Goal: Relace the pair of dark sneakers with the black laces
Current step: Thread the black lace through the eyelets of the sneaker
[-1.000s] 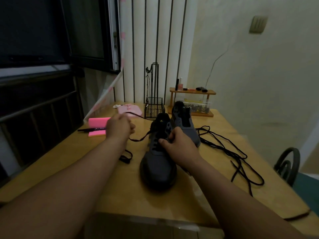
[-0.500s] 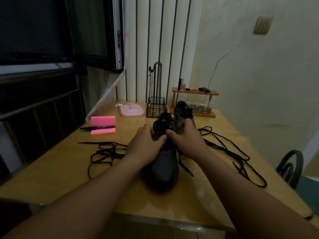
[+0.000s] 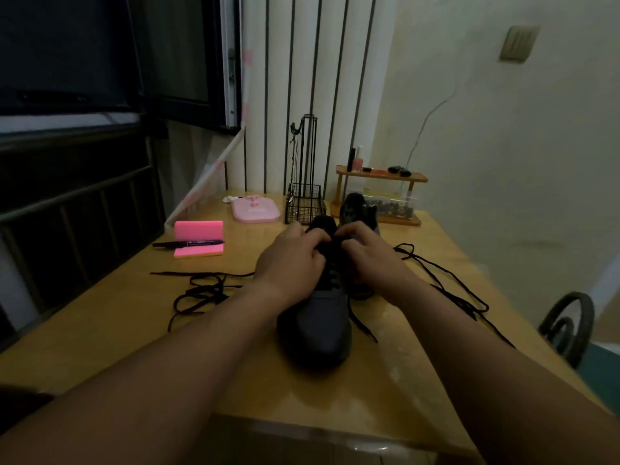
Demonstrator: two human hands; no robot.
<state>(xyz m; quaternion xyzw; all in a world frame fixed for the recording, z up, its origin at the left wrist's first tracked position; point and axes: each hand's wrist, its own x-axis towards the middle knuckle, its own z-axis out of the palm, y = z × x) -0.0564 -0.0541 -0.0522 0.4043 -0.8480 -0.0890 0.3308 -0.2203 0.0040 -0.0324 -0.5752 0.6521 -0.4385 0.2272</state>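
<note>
At frame centre the near sneaker (image 3: pixel 315 327) points its toe at the viewer, eyelets up. The left hand (image 3: pixel 288 263) and right hand (image 3: pixel 369 260) meet over its tongue, fingers curled onto the upper, probably steadying it for threading; whether they pinch lace is too dark to tell. The second sneaker (image 3: pixel 357 209) waits behind, and a loose black lace (image 3: pixel 446 280) lies at right.

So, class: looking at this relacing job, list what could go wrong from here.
The loose lace left of the near sneaker lies in a tangle; pulling could knot it. The right lace trails toward the table edge and may slip off. In this dim light, an eyelet is easily missed.
</note>
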